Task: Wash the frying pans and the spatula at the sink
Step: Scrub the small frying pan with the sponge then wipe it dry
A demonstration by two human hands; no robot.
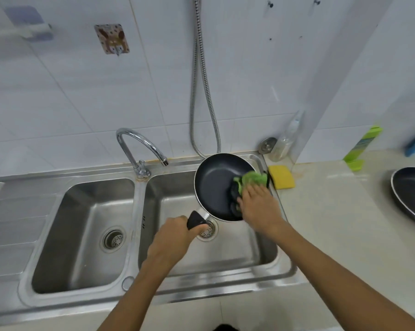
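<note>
Left hand (175, 237) gripping pan handle (196, 219), right hand (257, 204) apparently pressing green cloth (252, 178) inside pan (216, 185)

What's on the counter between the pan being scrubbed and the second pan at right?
Head view: a yellow sponge sits beside the held frying pan; past it, bare counter up to the second pan.

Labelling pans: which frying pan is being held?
The frying pan over the right basin, left hand on its handle; the other pan sits untouched on the counter.
</note>
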